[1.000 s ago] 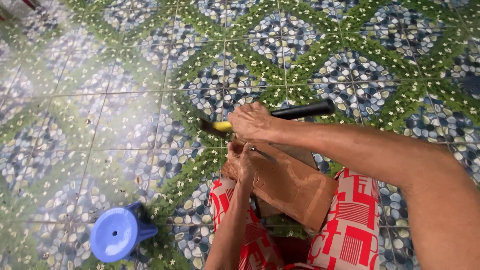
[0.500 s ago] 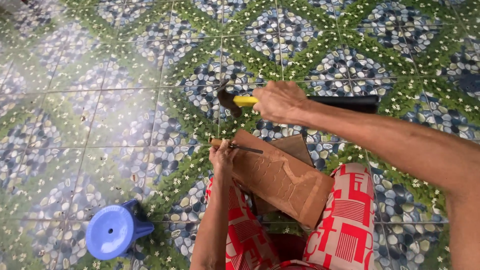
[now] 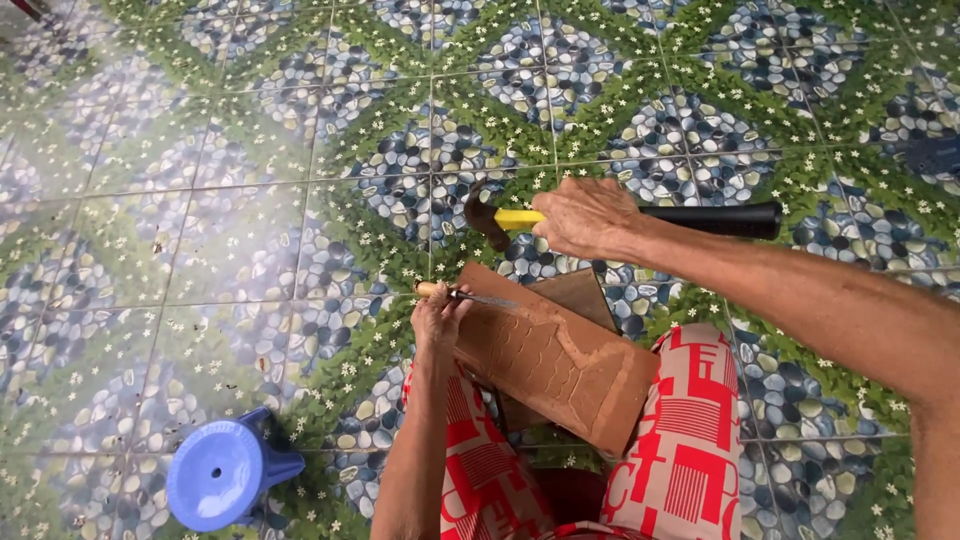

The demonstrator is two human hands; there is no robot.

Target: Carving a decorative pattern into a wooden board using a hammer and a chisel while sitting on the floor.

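Floor: tiled floor (image 3: 240,250) printed with blue-grey pebbles, green leaves and small white flowers, filling the whole view.
Wood: brown carved wooden board (image 3: 555,365) resting tilted across the person's lap, between the knees, its upper left corner raised toward the chisel; a leaf-like outline and a scale pattern are cut into its face.
Second board: darker flat piece (image 3: 580,293) lying under the carved one, showing past its upper edge.
Left hand: left hand (image 3: 438,318) closed around a chisel (image 3: 470,295), fingers wrapped about the pale wooden handle, the thin metal blade pointing right and lying on the board's upper left corner.
Right hand: right hand (image 3: 585,215) gripping a hammer (image 3: 620,218) tightly by its yellow-and-black handle, held above the board and apart from it; the dark head points left, above the chisel's handle end.
Clothing: red and white patterned trousers (image 3: 690,430) covering both knees at the bottom edge.
Stool: small blue plastic stool (image 3: 225,470) on the floor near the bottom left corner, well apart from the hands.
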